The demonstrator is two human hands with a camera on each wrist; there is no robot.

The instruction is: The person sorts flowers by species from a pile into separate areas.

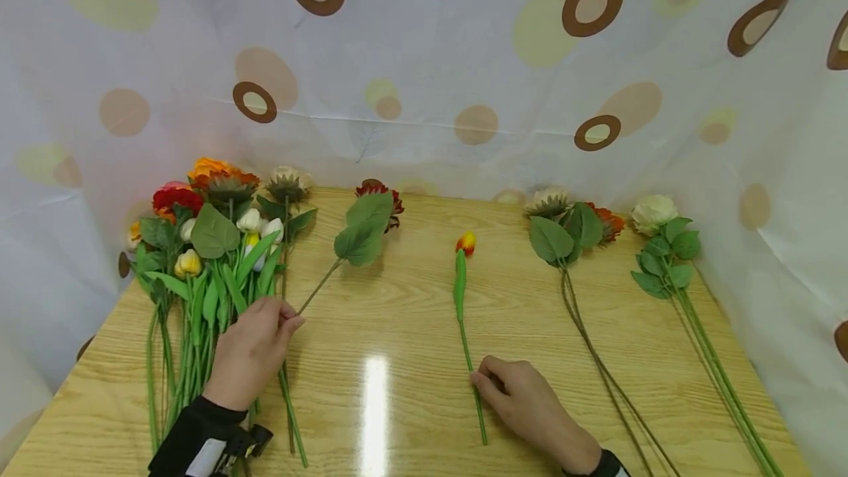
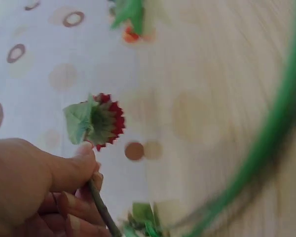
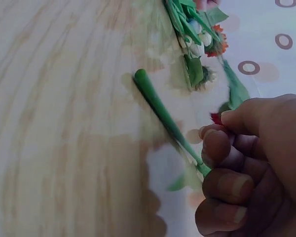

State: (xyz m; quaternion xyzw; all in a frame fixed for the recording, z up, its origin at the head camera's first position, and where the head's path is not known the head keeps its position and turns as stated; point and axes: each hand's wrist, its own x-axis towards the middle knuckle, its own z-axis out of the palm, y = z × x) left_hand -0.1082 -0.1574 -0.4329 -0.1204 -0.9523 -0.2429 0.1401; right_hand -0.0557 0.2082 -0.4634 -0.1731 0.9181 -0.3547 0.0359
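My left hand (image 1: pixel 255 348) pinches the thin stem of a dark red artificial flower (image 1: pixel 395 205) between thumb and fingers. Broad green leaves (image 1: pixel 363 230) sit below its bloom, which shows from behind in the left wrist view, with the stem (image 2: pixel 102 210) running down past the fingers. A red-and-yellow tulip (image 1: pixel 467 244) lies mid-table, bloom toward the back. Close to the lower part of the tulip's stem (image 3: pixel 160 111) is my right hand (image 1: pixel 526 403), fingers loosely curled, thumb and index fingertips beside the stem. The right wrist view shows that stem passing behind the fingers.
Many mixed flowers (image 1: pixel 228 241) are bunched on the table's left, partly behind my left forearm. To the right lie a pair of white and orange flowers (image 1: pixel 563 223) with crossed stems, and white roses (image 1: pixel 654 212). A dotted curtain (image 1: pixel 424 43) hangs behind the wooden table (image 1: pixel 411 300).
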